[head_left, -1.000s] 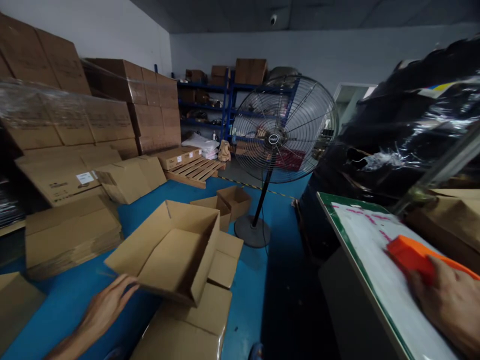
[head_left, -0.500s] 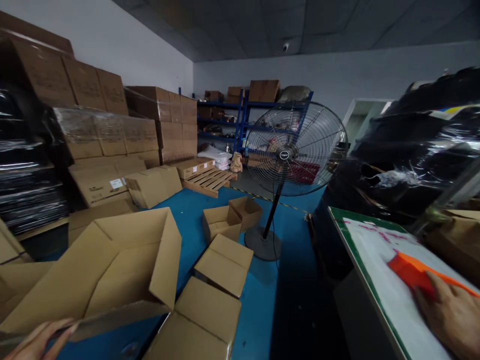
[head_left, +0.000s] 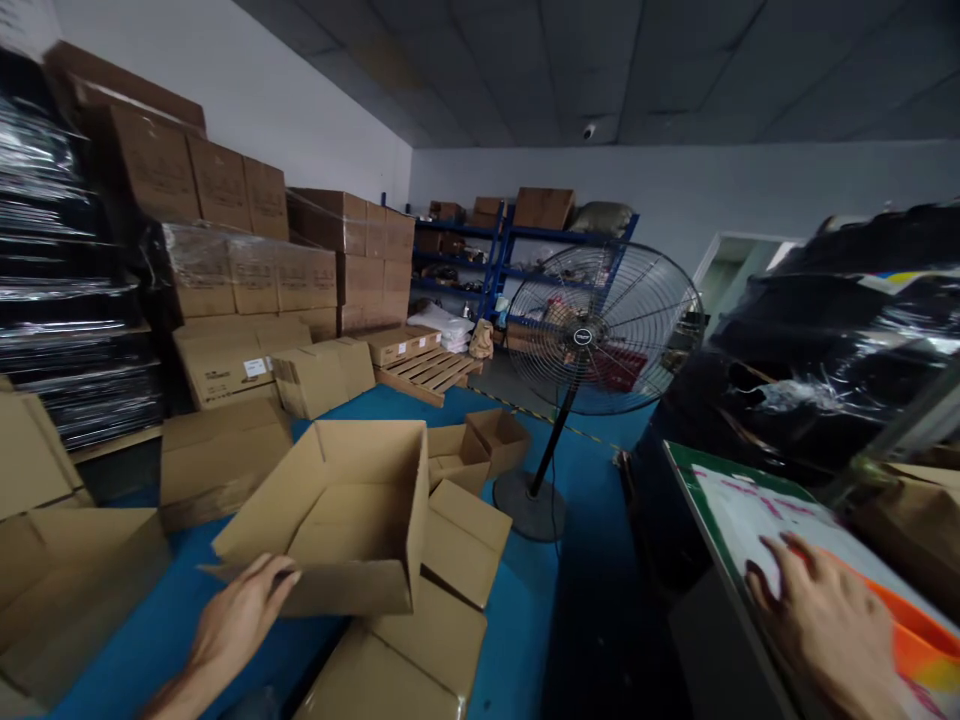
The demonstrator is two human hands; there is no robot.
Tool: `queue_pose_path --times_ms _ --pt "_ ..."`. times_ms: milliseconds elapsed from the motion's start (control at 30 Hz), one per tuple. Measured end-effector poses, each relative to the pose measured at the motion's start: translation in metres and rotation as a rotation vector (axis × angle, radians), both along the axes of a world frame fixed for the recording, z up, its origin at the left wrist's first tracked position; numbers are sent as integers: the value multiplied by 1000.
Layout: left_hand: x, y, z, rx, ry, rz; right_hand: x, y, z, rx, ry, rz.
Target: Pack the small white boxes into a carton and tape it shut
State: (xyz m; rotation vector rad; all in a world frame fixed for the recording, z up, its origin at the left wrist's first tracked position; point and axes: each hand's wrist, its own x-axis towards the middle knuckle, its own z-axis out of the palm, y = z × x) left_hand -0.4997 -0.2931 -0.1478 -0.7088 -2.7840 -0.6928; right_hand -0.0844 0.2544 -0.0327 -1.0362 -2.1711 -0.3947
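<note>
A brown cardboard box (head_left: 349, 515), its top open, walls upright and plain inside creased along the folds, tilted just beyond the fingers of the left hand (head_left: 244, 610), which gripped its near edge. Closed cartons (head_left: 427, 640) lay right of those fingers. The right hand (head_left: 825, 620) spread its fingers open above a white-topped table (head_left: 739, 510), an orange object (head_left: 919, 635) beside them. A black fan (head_left: 583, 337) stood beyond, between both hands' fingers.

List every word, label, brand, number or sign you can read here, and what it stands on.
No wording is legible.
Fan badge: too small.
White label and dark print on the low carton: too small.
Print on the plastic-wrapped cartons: blurred.
Pink marks on the green-edged board: unreadable.
Yellow-and-blue label at right: unreadable.
</note>
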Motion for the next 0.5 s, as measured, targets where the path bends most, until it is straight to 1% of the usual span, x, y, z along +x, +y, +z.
queue_pose_path --times_ms 67,100,167,233,300,333,433,500 --pt "7 20 -5 26 8 -29 -24 -22 7 -75 40 10" --pt "13 28 -8 47 12 -52 -36 -33 6 -127 82 27" --pt "31 40 -15 99 17 -105 -61 -57 -2 -278 174 74" --pt "53 47 -21 164 17 -152 -83 -84 -16 -509 197 158" --pt "75 46 -25 236 34 -188 -100 -114 -30 -767 164 252" --pt "85 44 -26 270 52 -211 -106 -130 -34 -890 155 290" --pt "105 34 -29 320 123 -298 -117 -178 -34 -1255 201 333" --pt "111 29 -29 310 173 -353 -121 -205 -31 -1443 256 337"
